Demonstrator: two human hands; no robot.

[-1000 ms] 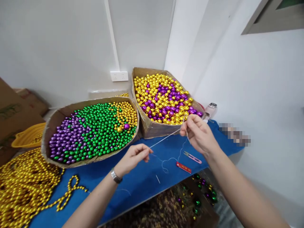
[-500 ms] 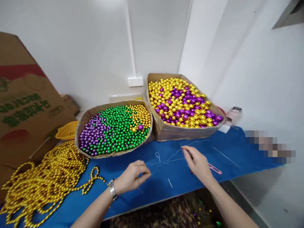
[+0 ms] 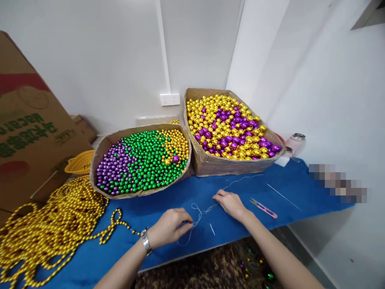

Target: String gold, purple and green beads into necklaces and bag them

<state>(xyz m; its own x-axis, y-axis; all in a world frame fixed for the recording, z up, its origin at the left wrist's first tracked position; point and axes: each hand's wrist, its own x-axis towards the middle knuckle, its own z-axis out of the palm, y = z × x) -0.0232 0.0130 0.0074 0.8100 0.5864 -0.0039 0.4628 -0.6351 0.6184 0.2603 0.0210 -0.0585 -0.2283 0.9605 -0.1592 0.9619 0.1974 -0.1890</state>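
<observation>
A thin pale thread runs in loops over the blue cloth between my hands. My left hand, with a metal-band watch at the wrist, pinches the thread between thumb and forefinger. Further right, my right hand has its fingertips closed on another stretch of the thread, low over the cloth. Pink thread snips lie just right of my right hand. A short white stick rests on the cloth between my forearms. Beyond the right hand lies a long thin needle.
Behind my hands stand a box of small green, purple and gold beads and a box of larger gold and purple beads. Gold bead strands pile up at left, near a yellow basket and large carton. A bottle stands at right.
My right hand has moved left and down toward my left hand, uncovering the snips. The thread between the hands has drawn into slacker loops. My left hand has barely moved.
</observation>
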